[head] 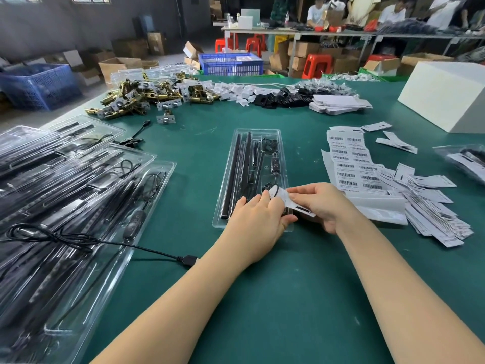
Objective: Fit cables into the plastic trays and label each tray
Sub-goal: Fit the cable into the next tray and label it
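Pinched between the thumb and fingers of the right hand [319, 206], a small white paper label [291, 203] with a black bar lay over the near end of the clear, glossy plastic tray [223, 203]. Left hand [258, 219] rested on that end, fingertips touching the label. Long matte black bars [235, 174] and a thin cable [267, 147] filled the moulded tray. It sat mid-table on green felt [262, 298], barcode sheets [351, 164] just right, stacked filled trays [65, 206] left, in a warehouse room with blue crates [231, 64].
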Available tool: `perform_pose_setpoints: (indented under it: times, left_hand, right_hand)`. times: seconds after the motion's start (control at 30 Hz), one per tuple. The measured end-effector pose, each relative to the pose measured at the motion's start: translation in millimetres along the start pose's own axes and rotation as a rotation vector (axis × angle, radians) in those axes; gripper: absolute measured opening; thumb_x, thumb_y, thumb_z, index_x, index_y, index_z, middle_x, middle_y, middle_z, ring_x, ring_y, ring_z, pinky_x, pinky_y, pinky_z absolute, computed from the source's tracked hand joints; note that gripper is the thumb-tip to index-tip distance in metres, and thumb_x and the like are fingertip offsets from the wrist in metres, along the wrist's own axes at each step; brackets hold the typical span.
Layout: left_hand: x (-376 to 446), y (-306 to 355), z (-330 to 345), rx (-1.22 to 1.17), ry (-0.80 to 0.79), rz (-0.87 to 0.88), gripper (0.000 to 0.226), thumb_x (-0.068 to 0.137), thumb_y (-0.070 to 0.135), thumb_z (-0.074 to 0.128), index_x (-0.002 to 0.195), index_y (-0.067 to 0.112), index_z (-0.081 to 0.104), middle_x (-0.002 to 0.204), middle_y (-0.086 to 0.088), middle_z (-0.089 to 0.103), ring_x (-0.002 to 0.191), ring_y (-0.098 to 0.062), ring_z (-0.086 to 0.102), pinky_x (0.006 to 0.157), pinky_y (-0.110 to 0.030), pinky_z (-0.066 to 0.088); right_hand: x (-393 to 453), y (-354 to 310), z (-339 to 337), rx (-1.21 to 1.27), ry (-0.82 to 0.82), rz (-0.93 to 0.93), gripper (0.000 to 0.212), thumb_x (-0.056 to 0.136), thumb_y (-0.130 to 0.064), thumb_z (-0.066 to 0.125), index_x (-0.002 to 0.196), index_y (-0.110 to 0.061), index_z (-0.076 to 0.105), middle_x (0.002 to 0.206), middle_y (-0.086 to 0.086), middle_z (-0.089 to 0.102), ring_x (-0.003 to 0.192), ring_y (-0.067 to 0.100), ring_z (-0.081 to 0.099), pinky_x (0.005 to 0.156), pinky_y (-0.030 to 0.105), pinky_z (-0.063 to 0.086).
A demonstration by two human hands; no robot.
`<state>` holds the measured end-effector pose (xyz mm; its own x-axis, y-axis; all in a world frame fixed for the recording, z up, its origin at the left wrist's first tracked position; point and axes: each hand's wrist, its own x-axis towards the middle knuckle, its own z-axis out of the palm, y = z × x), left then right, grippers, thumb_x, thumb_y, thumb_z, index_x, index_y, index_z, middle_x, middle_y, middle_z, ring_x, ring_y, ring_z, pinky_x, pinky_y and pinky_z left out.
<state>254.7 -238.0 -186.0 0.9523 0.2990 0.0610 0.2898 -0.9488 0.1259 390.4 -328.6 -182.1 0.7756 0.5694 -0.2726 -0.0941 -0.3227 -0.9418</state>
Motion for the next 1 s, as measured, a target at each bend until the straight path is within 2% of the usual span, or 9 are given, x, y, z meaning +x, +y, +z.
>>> perform_pose_setpoints:
  times: [0.17,0.33,0.47,0.53,0.63,0.73,0.87,0.93,1.0]
  left_hand:
    - [0.2,-1.0,0.2,-0.026,0.0,0.002,0.041,0.102,0.046,0.025,0.106,0.011,0.045,0.128,-0.01,0.05,0.125,-0.028,0.042,0.108,-0.046,0.028]
    - [-0.5,-1.3,-0.1,-0.04,0.018,0.009,0.039,0.102,0.046,0.025,0.104,0.012,0.045,0.12,-0.008,0.051,0.118,-0.027,0.045,0.106,-0.046,0.03]
    - [0.0,-1.7,0.4,-0.033,0.016,0.008,0.04,0.102,0.046,0.024,0.105,0.012,0.045,0.121,-0.008,0.05,0.118,-0.026,0.045,0.106,-0.046,0.03]
    - [0.2,-2.1,1.3,-0.036,0.012,0.006,0.04,0.102,0.046,0.024,0.106,0.012,0.045,0.127,-0.01,0.05,0.123,-0.027,0.043,0.108,-0.047,0.029]
    - [0.5,-2.2,2.4,-0.051,0.014,0.0,0.041,0.102,0.046,0.024,0.106,0.012,0.045,0.133,-0.014,0.048,0.128,-0.027,0.04,0.109,-0.046,0.028]
    - [1.1,-2.0,2.6,-0.065,0.013,-0.001,0.039,0.102,0.046,0.024,0.102,0.012,0.043,0.132,-0.016,0.048,0.133,-0.028,0.038,0.11,-0.048,0.027]
    - [1.2,-1.6,3.4,-0.067,0.016,0.003,0.038,0.102,0.046,0.023,0.102,0.013,0.043,0.127,-0.012,0.051,0.131,-0.027,0.039,0.11,-0.047,0.028]
    - [0.7,-1.8,4.3,-0.069,0.028,0.005,0.038,0.102,0.046,0.023,0.102,0.013,0.043,0.125,-0.012,0.051,0.129,-0.026,0.04,0.109,-0.047,0.028]
    - [0.8,-1.8,5.3,-0.071,0.04,0.006,0.038,0.102,0.046,0.024,0.102,0.012,0.043,0.126,-0.013,0.051,0.128,-0.027,0.042,0.109,-0.047,0.028]
  right_hand:
    - [1.6,2.8,8.5,0.022,0.079,-0.029,0.019,0.089,-0.002,0.065,0.08,-0.018,0.07,0.093,0.012,0.072,0.087,0.025,0.065,0.092,0.043,0.053]
    - [4.0,4.3,9.9,0.065,0.144,-0.011,0.019,0.089,-0.004,0.065,0.077,-0.019,0.069,0.088,0.011,0.071,0.081,0.023,0.064,0.089,0.041,0.053]
    - [4.0,6.2,13.3,0.043,0.184,-0.033,0.02,0.09,-0.005,0.064,0.078,-0.019,0.069,0.091,0.011,0.072,0.091,0.028,0.066,0.09,0.042,0.054]
    - [4.0,5.7,9.8,-0.01,0.114,-0.035,0.021,0.091,-0.004,0.063,0.079,-0.019,0.069,0.086,0.008,0.071,0.081,0.022,0.066,0.082,0.037,0.054]
    - [2.7,3.7,-2.7,-0.003,0.006,0.025,0.02,0.091,-0.003,0.062,0.08,-0.018,0.069,0.07,0.001,0.069,0.059,0.009,0.061,0.057,0.023,0.052]
    - [6.4,7.6,-8.6,0.078,0.136,0.042,0.017,0.092,-0.004,0.061,0.084,-0.017,0.069,0.072,0.002,0.067,0.054,0.008,0.058,0.049,0.019,0.049]
    - [11.7,10.3,3.6,0.152,0.239,0.014,0.014,0.091,-0.003,0.06,0.097,-0.01,0.07,0.081,0.006,0.068,0.066,0.018,0.061,0.068,0.032,0.053]
    - [11.9,8.4,13.9,0.168,0.251,-0.011,0.014,0.09,-0.004,0.061,0.087,-0.014,0.07,0.09,0.01,0.07,0.081,0.025,0.065,0.082,0.04,0.055]
    - [11.7,5.7,18.8,0.166,0.254,-0.021,0.015,0.09,-0.006,0.063,0.083,-0.018,0.069,0.098,0.01,0.07,0.092,0.026,0.065,0.089,0.042,0.054]
